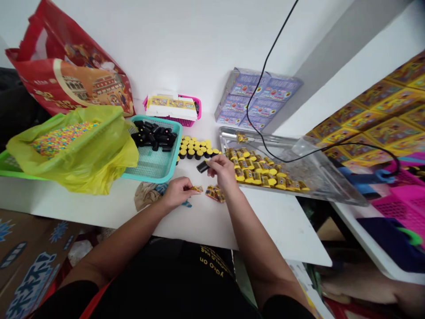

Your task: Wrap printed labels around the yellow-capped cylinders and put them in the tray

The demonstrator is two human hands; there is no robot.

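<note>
containers [247,165] lying labelled centre-right, unlabelled ones [198,153] waiting centre; right hand [225,170] pinching black cylinder [202,167], left hand [178,191] pinching label [198,189].

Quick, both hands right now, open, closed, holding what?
Left hand: closed, fingertips pinching a small printed piece.
Right hand: closed, holding a small black cylinder.

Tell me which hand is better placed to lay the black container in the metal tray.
Right hand, probably: it holds the black container and is nearer the metal tray. The left hand pinches a small printed piece.
</note>
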